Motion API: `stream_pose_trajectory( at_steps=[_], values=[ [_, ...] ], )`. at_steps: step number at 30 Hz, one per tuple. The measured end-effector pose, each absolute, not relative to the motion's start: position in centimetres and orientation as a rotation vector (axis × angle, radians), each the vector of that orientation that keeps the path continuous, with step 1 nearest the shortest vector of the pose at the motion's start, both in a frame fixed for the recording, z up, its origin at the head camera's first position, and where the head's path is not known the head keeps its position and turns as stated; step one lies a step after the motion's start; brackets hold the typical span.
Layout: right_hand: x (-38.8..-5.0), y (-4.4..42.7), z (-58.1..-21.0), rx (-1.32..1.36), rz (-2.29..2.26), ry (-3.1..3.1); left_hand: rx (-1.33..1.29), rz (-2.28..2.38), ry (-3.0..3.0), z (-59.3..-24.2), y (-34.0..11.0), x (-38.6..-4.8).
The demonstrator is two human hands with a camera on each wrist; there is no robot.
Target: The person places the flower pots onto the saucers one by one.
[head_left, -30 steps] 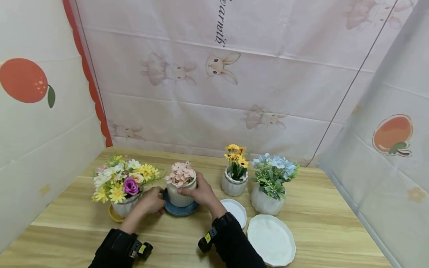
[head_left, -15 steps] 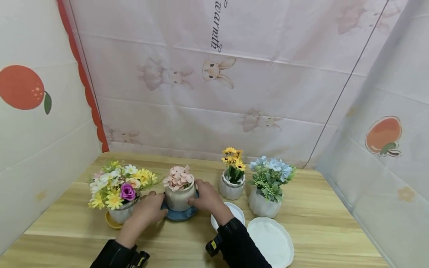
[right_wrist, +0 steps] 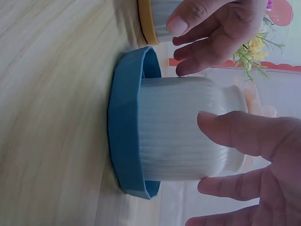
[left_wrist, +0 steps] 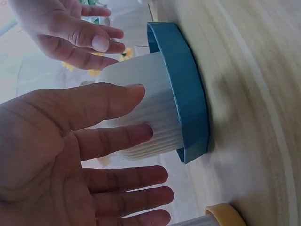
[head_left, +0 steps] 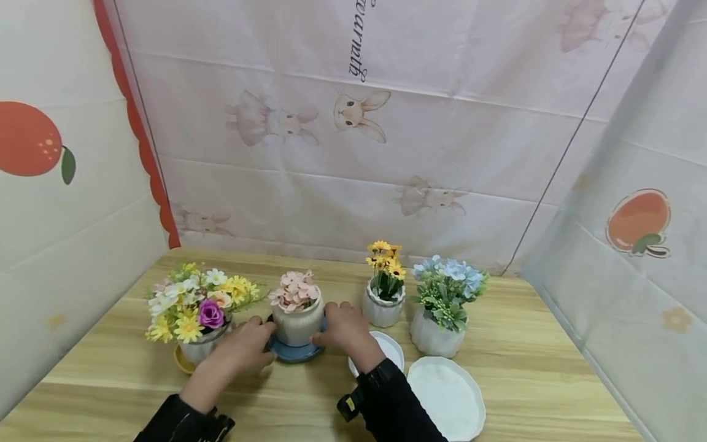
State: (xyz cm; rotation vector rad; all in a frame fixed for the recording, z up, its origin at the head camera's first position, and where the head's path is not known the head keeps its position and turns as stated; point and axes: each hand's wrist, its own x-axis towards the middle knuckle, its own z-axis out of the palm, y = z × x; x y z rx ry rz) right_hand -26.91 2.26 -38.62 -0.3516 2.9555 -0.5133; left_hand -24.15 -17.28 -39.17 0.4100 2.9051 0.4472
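Head view: cream ribbed pot (head_left: 298, 325) stood upright in blue saucer (head_left: 297, 354), pink flowers (head_left: 295, 291) inside. Nine o'clock of it, grey-white pot (head_left: 197, 350) with mixed flowers (head_left: 193, 301), set on yellow saucer (head_left: 182, 362). Between two and three, small white pot (head_left: 382, 311), yellow flowers (head_left: 386, 264) in it; at three, larger white pot (head_left: 436, 336), blue flowers (head_left: 458, 279). Around four, small white dish (head_left: 392, 350) and large white dish (head_left: 446, 399). Left hand (head_left: 245, 347) was at eight o'clock of the cream pot, right hand (head_left: 347, 331) at three.

Left wrist view: blue saucer at three o'clock of the pot. Left hand was released, fingers (left_wrist: 127, 181) spread and nearly straight; contact couldn't be told. Right hand at ten to eleven.

Right wrist view: pot sat inside the saucer rim. Right hand loose, thumb and fingers apart, gripping nothing; whether a fingertip touched was unclear. Left hand at one.
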Motion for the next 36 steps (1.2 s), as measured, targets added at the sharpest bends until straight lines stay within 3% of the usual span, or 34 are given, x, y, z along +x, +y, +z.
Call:
stream_pose_trajectory(
  at_steps=[16, 36],
  values=[
    [-26.5, 4.7, -38.1, -0.383, -0.613, 2.955, 0.518, 0.596, 2.817, -39.7, -14.7, -23.6],
    [-26.4, 8.0, -38.2, -0.118, -0.506, 3.098, 0.765, 0.582, 2.810, -39.9, -10.6, -23.4]
  ],
)
